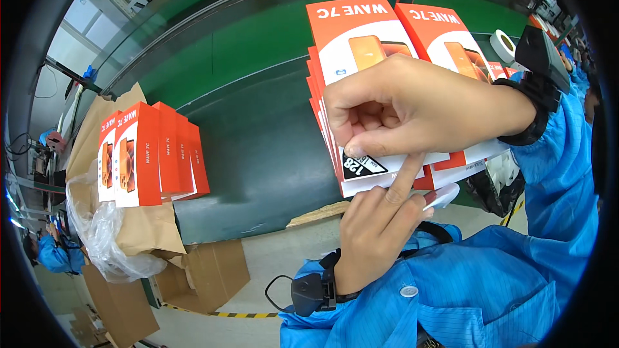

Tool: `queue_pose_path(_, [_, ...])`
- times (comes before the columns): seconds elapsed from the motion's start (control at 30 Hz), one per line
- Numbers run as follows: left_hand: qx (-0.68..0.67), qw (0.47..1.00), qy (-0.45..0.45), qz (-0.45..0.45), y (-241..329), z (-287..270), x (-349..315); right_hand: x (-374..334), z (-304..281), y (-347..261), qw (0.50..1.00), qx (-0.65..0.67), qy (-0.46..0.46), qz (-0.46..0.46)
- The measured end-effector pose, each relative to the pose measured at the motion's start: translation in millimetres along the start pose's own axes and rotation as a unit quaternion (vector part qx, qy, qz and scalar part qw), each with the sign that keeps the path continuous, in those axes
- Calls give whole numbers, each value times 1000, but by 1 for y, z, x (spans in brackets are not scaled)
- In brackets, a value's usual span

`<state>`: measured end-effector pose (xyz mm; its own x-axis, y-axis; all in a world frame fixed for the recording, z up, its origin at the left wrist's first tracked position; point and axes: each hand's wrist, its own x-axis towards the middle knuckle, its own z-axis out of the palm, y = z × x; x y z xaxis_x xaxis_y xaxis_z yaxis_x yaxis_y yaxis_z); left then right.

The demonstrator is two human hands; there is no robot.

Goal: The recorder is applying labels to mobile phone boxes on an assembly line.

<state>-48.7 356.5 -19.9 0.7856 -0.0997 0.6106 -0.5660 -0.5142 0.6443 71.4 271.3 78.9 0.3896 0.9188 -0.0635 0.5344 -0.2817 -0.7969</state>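
A red-and-white phone box point(369, 51) lies on top of a stack under my hands, with an orange phone pictured on its face. Near the box's lower left corner sits a black-and-white label point(365, 167). My right hand point(419, 106) reaches over the box, fingers curled and thumb tip at the label's upper edge in a pinch. Below it, my left hand point(377, 229) lays its index finger on the box's lower part. A small white slip point(442, 197) sticks out from between its other fingers. Both wrists wear black strapped devices.
Another stack of red boxes point(445, 38) adjoins on the right, with a white tape roll point(502, 46) behind. More red boxes point(158, 151) stand at the left on brown paper point(151, 229), beside clear plastic point(106, 238). An open carton point(206, 277) is below the table's edge.
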Motion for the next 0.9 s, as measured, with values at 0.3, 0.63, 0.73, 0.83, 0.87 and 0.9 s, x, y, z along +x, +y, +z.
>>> queue_pose_path(0.3, [-4, 1000, -11, 6, -1, 0, 1, 1, -3, 1, 1000, -6, -2, -9])
queue_pose_path(0.63, [-7, 1000, -21, -12, 1, 0, 1, 2, -2, 2, 1000, -23, 4, -4])
queue_pose_path(0.73, [2, 999, -24, -22, 3, -2, 0, 2, 1, 2, 1000, -11, 6, -25])
queue_pose_path(0.83, [13, 1000, -13, -8, 2, 2, -1, -5, 6, 1, 987, -160, 6, -28])
queue_pose_path(0.87, [11, 1000, -16, -4, 3, 2, -1, -9, 11, 5, 962, -257, 65, -72])
queue_pose_path(0.9, [21, 1000, -14, -6, 3, 1, -1, -7, 14, 5, 923, -347, 118, -120])
